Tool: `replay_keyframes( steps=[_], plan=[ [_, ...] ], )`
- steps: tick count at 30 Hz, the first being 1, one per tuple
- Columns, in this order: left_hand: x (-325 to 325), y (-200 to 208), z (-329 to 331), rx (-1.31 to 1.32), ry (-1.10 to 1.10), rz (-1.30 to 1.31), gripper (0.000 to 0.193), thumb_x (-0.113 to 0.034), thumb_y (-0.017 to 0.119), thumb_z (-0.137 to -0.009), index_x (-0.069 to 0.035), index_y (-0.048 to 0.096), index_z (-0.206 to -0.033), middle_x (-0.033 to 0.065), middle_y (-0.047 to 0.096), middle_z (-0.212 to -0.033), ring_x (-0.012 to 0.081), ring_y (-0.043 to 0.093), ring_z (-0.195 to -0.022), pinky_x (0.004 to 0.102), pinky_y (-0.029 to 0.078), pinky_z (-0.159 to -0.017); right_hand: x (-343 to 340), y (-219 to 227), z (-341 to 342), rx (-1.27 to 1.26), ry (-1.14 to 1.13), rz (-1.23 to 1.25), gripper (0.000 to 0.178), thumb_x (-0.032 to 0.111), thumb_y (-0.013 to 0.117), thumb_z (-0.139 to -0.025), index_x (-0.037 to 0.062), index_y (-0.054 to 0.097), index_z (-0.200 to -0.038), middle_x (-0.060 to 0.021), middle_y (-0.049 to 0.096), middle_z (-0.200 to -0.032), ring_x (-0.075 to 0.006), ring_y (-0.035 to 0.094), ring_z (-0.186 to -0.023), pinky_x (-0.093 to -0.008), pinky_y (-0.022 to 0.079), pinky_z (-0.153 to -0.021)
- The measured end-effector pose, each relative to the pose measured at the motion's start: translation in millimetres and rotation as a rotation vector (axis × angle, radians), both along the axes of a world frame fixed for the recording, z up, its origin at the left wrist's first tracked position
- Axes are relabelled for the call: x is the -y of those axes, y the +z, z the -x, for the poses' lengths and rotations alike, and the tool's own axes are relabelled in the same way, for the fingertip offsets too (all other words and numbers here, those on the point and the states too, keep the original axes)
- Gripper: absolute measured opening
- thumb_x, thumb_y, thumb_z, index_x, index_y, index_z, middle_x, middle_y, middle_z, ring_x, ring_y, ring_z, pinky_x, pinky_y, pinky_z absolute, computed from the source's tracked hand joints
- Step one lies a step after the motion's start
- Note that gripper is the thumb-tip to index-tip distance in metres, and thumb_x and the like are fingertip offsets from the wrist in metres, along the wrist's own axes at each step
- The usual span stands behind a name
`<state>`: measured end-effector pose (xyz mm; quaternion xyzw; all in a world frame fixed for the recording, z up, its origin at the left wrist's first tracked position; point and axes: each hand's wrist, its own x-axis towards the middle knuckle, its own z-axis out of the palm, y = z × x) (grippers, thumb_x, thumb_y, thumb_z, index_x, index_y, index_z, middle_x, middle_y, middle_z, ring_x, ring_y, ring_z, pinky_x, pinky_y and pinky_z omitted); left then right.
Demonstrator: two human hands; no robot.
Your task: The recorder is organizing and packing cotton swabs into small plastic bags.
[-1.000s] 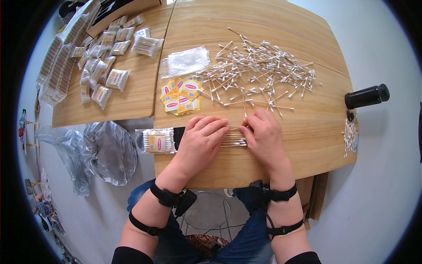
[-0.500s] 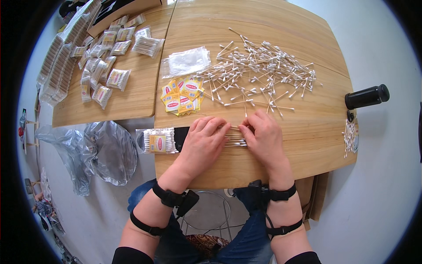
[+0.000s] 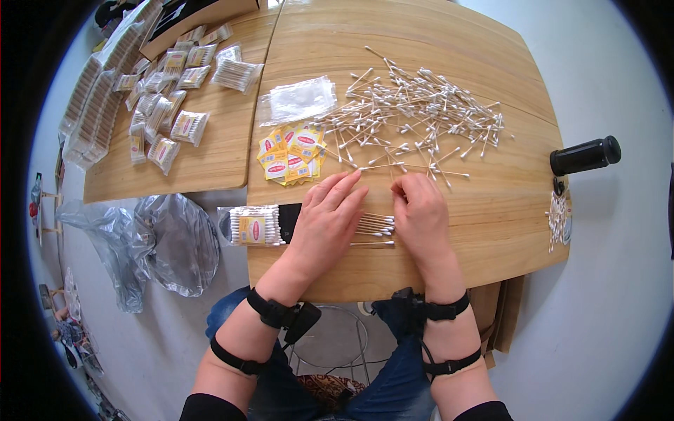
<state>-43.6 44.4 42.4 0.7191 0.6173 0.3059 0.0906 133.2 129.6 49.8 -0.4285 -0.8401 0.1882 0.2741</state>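
My left hand [image 3: 325, 221] lies over a small row of cotton swabs [image 3: 375, 224], its fingers stretched out and covering their left ends. Just right of the row, my right hand [image 3: 421, 210] has its thumb and fingers pressed together; what they hold, if anything, is hidden. One single swab [image 3: 372, 243] lies slightly apart below the row. Left of my left hand is a clear bag packed with swabs [image 3: 263, 228], with a yellow and white card in front. A black flat piece [image 3: 288, 219] is partly under my left hand.
Beyond my hands spreads a loose heap of cotton swabs [image 3: 428, 105]. Yellow cards [image 3: 291, 158] and empty clear bags [image 3: 298, 98] lie left of it. Several filled packs [image 3: 189, 126] cover the left table. A black cylinder [image 3: 586, 155] and more swabs [image 3: 558, 217] are at the right edge.
My right hand has moved slightly away and up from the row. My left hand's fingers have straightened and reach farther forward. One swab now shows apart below the row.
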Motion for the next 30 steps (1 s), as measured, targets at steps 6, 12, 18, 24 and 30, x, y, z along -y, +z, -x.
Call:
replay_keyframes(
  steps=[6,12,18,24,30],
  plan=[
    [-2.9,3.4,-0.7,-0.046,-0.002,0.043,0.044,-0.013,0.067,-0.091,-0.004,0.059,-0.133,0.0120,0.049,-0.152,0.0316,0.044,-0.139,0.0444,0.036,-0.113,5.8,3.3,1.2,-0.074,-0.095,0.107,0.014,0.005,0.070,-0.085,0.0049,0.059,-0.095,-0.0136,0.061,-0.092,-0.0351,0.061,-0.090,-0.0453,0.049,-0.077],
    [-8.6,-0.7,-4.1,-0.101,-0.009,0.027,0.046,-0.017,0.066,-0.092,-0.003,0.058,-0.135,0.0111,0.049,-0.151,0.0310,0.043,-0.140,0.0441,0.034,-0.115,2.5,4.1,6.2,0.088,-0.130,0.021,0.013,0.009,0.070,-0.087,0.0057,0.059,-0.094,-0.0133,0.060,-0.093,-0.0345,0.061,-0.090,-0.0453,0.050,-0.078],
    [-5.1,-3.4,0.0,-0.109,-0.031,0.021,0.043,-0.018,0.066,-0.094,-0.004,0.059,-0.134,0.0088,0.057,-0.143,0.0280,0.048,-0.137,0.0439,0.034,-0.115,2.9,1.9,-8.7,0.062,-0.163,0.075,0.011,0.008,0.070,-0.086,0.0058,0.060,-0.090,-0.0129,0.060,-0.092,-0.0343,0.061,-0.090,-0.0453,0.050,-0.078],
    [-1.4,4.9,4.9,-0.058,-0.153,-0.002,0.035,-0.013,0.067,-0.092,-0.004,0.065,-0.126,0.0082,0.063,-0.135,0.0266,0.056,-0.129,0.0433,0.040,-0.110,-4.1,3.8,-31.6,0.050,-0.154,0.081,0.010,0.005,0.070,-0.085,0.0058,0.061,-0.090,-0.0125,0.060,-0.089,-0.0349,0.060,-0.089,-0.0450,0.049,-0.077],
    [4.5,4.0,11.4,0.100,-0.186,0.041,0.031,-0.012,0.068,-0.091,-0.005,0.067,-0.122,0.0109,0.064,-0.128,0.0294,0.056,-0.127,0.0445,0.042,-0.109,-1.7,15.0,-25.7,0.059,-0.005,0.003,0.010,0.004,0.070,-0.084,0.0049,0.062,-0.088,-0.0125,0.059,-0.087,-0.0350,0.060,-0.086,-0.0445,0.049,-0.075]
  ],
)
